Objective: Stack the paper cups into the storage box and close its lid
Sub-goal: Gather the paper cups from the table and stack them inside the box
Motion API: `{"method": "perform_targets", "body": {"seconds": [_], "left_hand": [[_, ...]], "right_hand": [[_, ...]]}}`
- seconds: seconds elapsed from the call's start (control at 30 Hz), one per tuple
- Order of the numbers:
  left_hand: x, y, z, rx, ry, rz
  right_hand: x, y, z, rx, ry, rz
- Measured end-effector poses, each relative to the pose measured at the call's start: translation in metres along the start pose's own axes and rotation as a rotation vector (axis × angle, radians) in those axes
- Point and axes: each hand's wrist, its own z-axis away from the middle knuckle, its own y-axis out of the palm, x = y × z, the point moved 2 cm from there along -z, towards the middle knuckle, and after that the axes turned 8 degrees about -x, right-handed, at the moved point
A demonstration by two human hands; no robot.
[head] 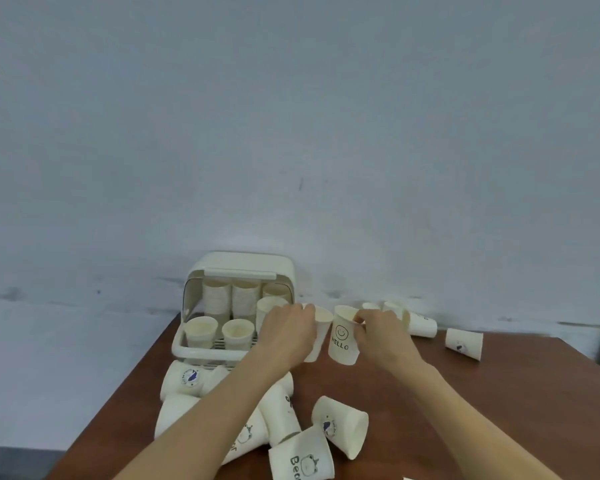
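Our right hand (381, 329) pinches the rim of the HELLO cup (343, 336) at frame centre, thumb and fingers curled over its edge. Our left hand (288, 329) curls its fingers around a plain cup (321, 327) just left of it; the two cups stand side by side, nearly touching. The storage box (236, 306) sits left of centre, lid (246, 263) raised, with cup stacks (231, 299) inside. Loose cups (340, 426) lie tipped over at lower centre on the brown table (465, 393); others (463, 343) lie right of centre.
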Motion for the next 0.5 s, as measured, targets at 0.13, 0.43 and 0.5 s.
{"method": "perform_targets", "body": {"seconds": [0.13, 0.43, 0.5], "left_hand": [[0.032, -0.004, 0.024, -0.003, -0.076, 0.027], [0.091, -0.009, 0.059, -0.002, -0.238, 0.091], [0.109, -0.009, 0.064, -0.007, -0.280, 0.102]], "right_hand": [[0.031, 0.015, 0.008, 0.017, -0.042, -0.076], [0.088, 0.058, 0.008, 0.065, -0.123, -0.092], [0.104, 0.070, 0.002, 0.040, -0.158, -0.079]]}}
